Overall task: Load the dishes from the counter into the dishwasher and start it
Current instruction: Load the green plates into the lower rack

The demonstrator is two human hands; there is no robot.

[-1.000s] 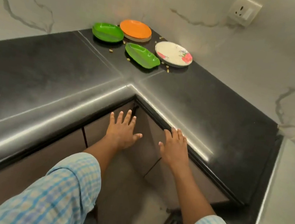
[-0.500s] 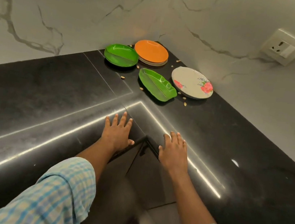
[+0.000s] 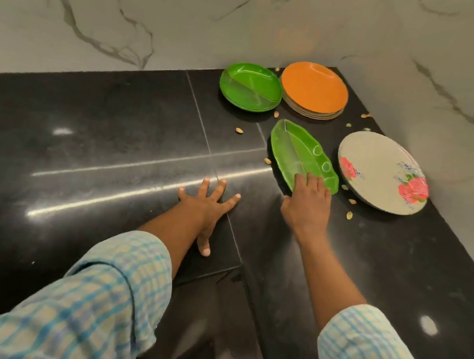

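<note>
Both hands are open — the left hand (image 3: 207,205) lies flat, fingers spread, on the black counter (image 3: 97,144) near its inner corner; the right hand (image 3: 307,203) reaches with fingertips touching the near end of the leaf-shaped green dish (image 3: 297,152), not clamped. Round green plate (image 3: 250,85), orange plate stack (image 3: 314,88) and floral plate (image 3: 383,172) crowd the wall corner — bare counter lies left.

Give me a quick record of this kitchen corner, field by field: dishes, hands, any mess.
surface: black counter
dishes: round green plate; orange plate topping a stack; leaf-shaped green dish; floral plate
left hand: flat on counter, fingers spread
right hand: fingertips on the leaf dish's near end
mess: scattered shells or nuts
dishwasher: not visible
</note>
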